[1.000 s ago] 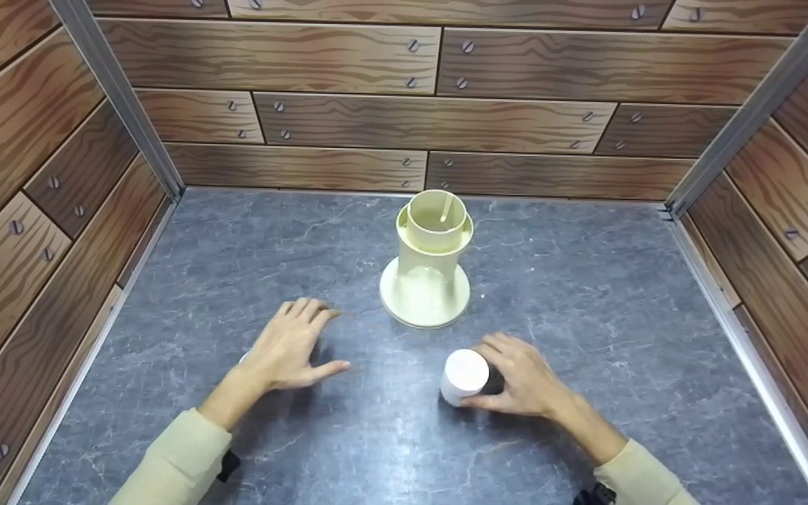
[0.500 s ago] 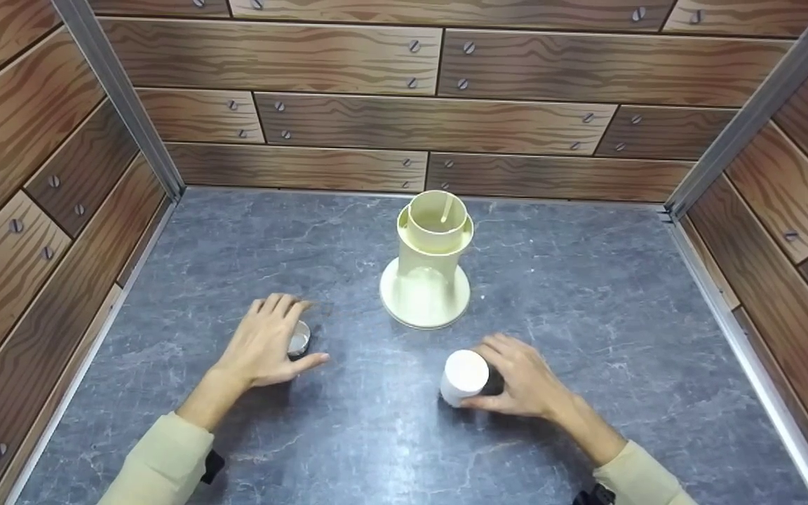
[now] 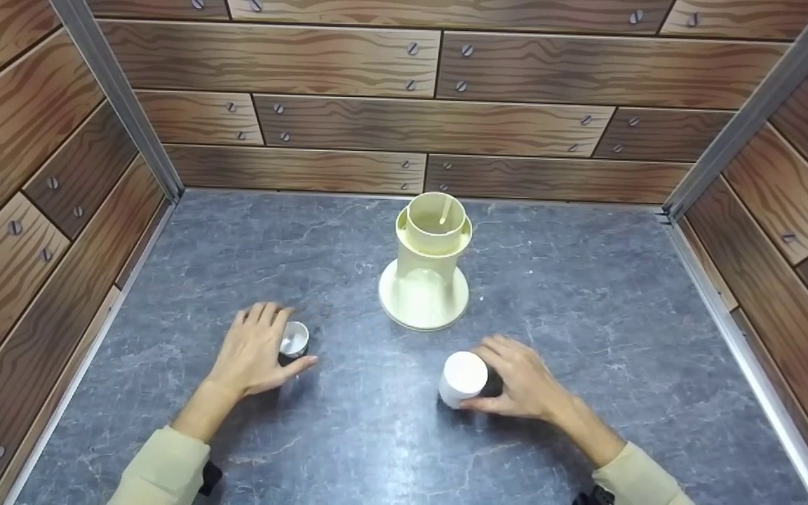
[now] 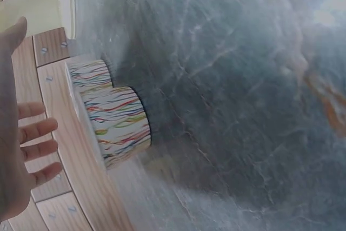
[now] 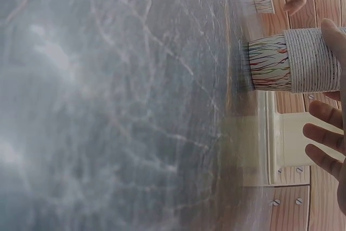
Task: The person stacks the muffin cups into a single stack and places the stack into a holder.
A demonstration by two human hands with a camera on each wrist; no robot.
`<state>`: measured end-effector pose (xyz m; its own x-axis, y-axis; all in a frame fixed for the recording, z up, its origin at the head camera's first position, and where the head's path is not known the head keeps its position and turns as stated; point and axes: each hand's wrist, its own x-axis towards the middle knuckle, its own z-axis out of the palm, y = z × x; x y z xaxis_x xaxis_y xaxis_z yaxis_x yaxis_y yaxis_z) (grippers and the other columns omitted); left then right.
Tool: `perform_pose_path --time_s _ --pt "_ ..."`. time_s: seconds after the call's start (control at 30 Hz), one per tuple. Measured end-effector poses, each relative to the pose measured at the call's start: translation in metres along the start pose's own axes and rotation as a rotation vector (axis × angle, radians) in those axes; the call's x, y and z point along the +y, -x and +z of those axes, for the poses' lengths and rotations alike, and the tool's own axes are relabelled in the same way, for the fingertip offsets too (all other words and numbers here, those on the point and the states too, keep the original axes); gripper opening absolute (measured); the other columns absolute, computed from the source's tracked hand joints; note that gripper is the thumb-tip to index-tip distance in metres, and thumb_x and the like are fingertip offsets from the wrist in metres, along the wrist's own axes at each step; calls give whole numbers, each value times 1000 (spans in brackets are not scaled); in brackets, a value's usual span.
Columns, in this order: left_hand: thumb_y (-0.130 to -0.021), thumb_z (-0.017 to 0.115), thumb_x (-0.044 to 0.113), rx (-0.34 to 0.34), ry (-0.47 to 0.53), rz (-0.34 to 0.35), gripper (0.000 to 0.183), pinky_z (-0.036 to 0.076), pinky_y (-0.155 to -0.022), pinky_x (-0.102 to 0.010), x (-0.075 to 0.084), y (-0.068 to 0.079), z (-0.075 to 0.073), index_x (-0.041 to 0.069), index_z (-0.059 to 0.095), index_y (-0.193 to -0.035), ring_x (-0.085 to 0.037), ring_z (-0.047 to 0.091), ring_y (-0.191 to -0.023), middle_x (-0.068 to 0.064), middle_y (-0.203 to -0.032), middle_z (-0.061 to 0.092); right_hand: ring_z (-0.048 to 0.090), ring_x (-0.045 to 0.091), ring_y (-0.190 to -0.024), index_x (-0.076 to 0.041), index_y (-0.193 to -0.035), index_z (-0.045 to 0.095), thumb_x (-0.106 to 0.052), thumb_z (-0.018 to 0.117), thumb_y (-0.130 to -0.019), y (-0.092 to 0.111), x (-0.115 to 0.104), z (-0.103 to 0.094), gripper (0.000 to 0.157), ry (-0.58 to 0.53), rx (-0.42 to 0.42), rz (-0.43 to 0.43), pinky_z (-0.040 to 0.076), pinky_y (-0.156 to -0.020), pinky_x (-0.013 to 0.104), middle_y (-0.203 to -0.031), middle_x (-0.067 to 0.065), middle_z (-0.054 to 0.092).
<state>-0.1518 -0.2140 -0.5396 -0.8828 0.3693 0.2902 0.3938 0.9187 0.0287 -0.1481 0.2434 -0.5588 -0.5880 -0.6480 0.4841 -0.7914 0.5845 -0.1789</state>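
Observation:
My right hand (image 3: 520,379) grips a stack of nested paper cups (image 3: 463,384), thumb on the near side and fingers behind. The right wrist view shows many stacked rims above the lowest cup's coloured squiggles (image 5: 267,63). To the left, my left hand (image 3: 253,354) hovers with loosely spread fingers over two upright paper cups, holding neither. One white-lined cup (image 3: 296,337) shows between its thumb and forefinger; the other is hidden under the hand in the head view. Both appear in the left wrist view, a nearer cup (image 4: 119,125) and a farther cup (image 4: 92,75).
A pale yellow-green holder (image 3: 428,270), an open tube on a round base, stands at the back centre of the grey marbled tabletop (image 3: 572,280). Wood-patterned panels (image 3: 348,123) enclose the table at the back and both sides, with metal corner strips.
My left hand has drawn back to the left, bringing one paper cup into view beside its fingers. The right hand and its cup stack stay in place.

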Motion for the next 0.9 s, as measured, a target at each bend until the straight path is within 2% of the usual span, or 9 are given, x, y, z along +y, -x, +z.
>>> perform_pose_path --time_s 0.27,0.9 --pt "-86 64 77 -21 -77 -22 91 47 -97 -55 -4 4 6 2 60 -137 -38 59 -118 -20 -125 64 66 14 -95 -16 -115 73 -70 85 -73 0 -1 -1 69 5 8 -3 59 -85 37 -107 -2 72" --pt "-87 63 77 -95 -109 -66 88 49 -93 -56 -5 1 12 0 62 -129 -40 60 -114 -23 -121 66 67 14 -97 -17 -115 72 -69 88 -69 -2 -2 -1 71 19 -11 8 60 -89 38 -106 -2 72"
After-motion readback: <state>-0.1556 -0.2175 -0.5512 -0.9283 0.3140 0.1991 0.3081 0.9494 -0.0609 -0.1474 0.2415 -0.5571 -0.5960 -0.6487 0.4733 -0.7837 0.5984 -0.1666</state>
